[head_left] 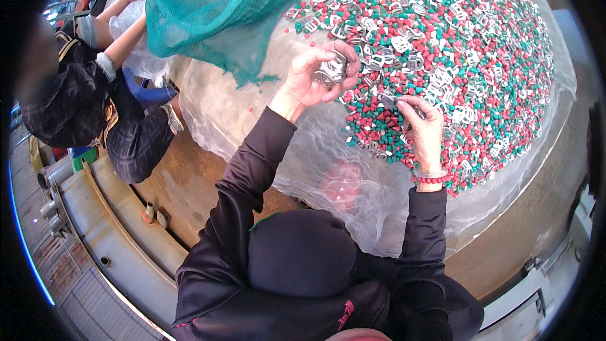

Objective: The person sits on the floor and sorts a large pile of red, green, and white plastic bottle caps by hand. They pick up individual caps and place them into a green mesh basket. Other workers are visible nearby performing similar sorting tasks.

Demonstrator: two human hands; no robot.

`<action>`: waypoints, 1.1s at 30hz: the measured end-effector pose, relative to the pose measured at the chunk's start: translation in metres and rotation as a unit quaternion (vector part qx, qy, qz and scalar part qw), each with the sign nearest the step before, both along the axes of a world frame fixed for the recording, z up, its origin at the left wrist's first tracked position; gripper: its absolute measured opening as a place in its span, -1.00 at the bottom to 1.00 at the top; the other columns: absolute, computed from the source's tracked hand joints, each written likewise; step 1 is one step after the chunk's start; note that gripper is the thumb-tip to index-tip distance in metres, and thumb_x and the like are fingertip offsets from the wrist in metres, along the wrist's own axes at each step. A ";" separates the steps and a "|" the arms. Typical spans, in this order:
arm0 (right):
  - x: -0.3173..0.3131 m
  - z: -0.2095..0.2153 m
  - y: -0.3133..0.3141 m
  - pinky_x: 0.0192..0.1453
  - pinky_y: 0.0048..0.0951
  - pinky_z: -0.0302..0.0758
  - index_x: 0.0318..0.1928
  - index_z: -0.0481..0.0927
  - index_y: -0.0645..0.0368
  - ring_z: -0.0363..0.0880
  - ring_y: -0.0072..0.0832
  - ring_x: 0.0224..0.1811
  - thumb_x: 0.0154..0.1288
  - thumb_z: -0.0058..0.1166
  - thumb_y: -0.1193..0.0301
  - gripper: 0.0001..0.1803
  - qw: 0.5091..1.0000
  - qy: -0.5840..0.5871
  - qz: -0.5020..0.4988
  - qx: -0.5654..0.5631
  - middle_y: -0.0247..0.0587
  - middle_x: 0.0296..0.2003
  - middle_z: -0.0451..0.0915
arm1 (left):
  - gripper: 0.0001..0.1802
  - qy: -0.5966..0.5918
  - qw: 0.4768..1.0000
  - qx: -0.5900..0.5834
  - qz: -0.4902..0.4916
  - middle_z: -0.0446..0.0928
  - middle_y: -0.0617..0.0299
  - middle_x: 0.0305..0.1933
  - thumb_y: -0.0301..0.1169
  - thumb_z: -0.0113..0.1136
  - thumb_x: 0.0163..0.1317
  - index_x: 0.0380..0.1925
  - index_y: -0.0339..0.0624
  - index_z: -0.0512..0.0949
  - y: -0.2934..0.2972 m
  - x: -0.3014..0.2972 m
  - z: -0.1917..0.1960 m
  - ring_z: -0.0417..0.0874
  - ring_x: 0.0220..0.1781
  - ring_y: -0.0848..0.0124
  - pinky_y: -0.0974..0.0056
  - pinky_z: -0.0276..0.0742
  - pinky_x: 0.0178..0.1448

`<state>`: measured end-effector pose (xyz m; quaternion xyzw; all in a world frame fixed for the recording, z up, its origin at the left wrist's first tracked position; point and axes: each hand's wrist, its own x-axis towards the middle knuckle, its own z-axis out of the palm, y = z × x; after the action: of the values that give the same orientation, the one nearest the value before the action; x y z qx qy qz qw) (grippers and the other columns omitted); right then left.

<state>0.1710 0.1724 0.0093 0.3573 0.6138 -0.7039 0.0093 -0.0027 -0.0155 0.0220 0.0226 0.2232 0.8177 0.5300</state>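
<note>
One wide pile of small red + green chips [492, 76] in head view, w/ silver buckles [401, 44] mixed in. At pile's left edge: L hand [309, 82], curled round a cluster of metal buckles [332, 72], exact count hidden. Over pile: R hand [424, 120], pinched narrow on one grey metal piece [387, 100], too small to ID. Worn same side: red bead bracelet [430, 177]. Under pile: translucent white sheet [303, 158]. Upper left: green mesh net [208, 22], co-worker [69, 101] beside.

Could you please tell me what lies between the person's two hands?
The head view shows small red and green pieces and silvery buckles between the left hand and the right hand.
</note>
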 end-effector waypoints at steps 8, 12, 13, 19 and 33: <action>-0.007 -0.005 -0.002 -0.63 -0.75 0.12 -0.13 0.60 0.16 0.29 -0.84 -0.64 0.36 0.13 0.39 -0.85 0.995 0.028 -0.048 -0.077 -0.52 -0.48 0.50 | -0.65 0.444 0.842 -0.291 -0.090 0.60 0.38 -0.33 -0.28 0.38 0.18 -0.04 -0.11 0.65 0.032 0.026 -0.016 0.53 -0.32 0.66 0.48 0.44 -0.32; -0.008 -0.004 -0.004 -0.69 -0.76 0.04 -0.13 0.60 0.20 0.31 -0.83 -0.64 0.36 0.12 0.43 -0.85 0.977 0.043 -0.092 -0.186 -0.48 -0.50 0.52 | -0.76 0.508 0.783 -0.342 -0.113 0.61 0.30 -0.31 -0.27 0.33 0.21 -0.25 -0.20 0.64 0.038 0.029 -0.021 0.57 -0.22 0.52 0.32 0.49 -0.12; -0.009 -0.004 -0.003 -0.70 -0.76 0.04 -0.13 0.60 0.20 0.33 -0.81 -0.64 0.35 0.12 0.45 -0.86 0.968 0.068 -0.099 -0.221 -0.47 -0.48 0.53 | -0.77 0.527 0.780 -0.328 -0.079 0.61 0.30 -0.31 -0.27 0.30 0.23 -0.27 -0.21 0.63 0.039 0.029 -0.021 0.57 -0.22 0.52 0.33 0.48 -0.12; -0.010 -0.007 -0.009 -0.70 -0.74 0.06 0.02 0.57 0.29 0.34 -0.79 -0.63 0.38 0.05 0.49 -0.75 0.962 0.059 -0.148 -0.221 -0.38 -0.46 0.56 | -0.76 0.420 0.801 -0.420 -0.076 0.56 0.31 -0.25 -0.27 0.20 0.32 -0.15 -0.19 0.57 0.039 0.032 -0.017 0.53 -0.15 0.54 0.38 0.45 -0.08; -0.003 0.021 -0.011 -0.65 -0.74 0.01 0.00 0.61 0.19 0.18 -0.87 -0.64 0.38 0.03 0.47 -0.77 0.994 -0.002 -0.031 -0.102 -0.57 -0.54 0.42 | -0.82 0.661 0.682 -0.294 -0.103 0.55 0.10 -0.27 -0.39 0.21 0.23 -0.18 -0.19 0.57 0.036 0.044 -0.019 0.62 -0.15 0.17 0.15 0.50 -0.09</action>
<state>0.1676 0.1616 0.0306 0.3746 0.5276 -0.7621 0.0255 0.0412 0.0203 0.0030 0.4230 0.7412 0.4230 0.3047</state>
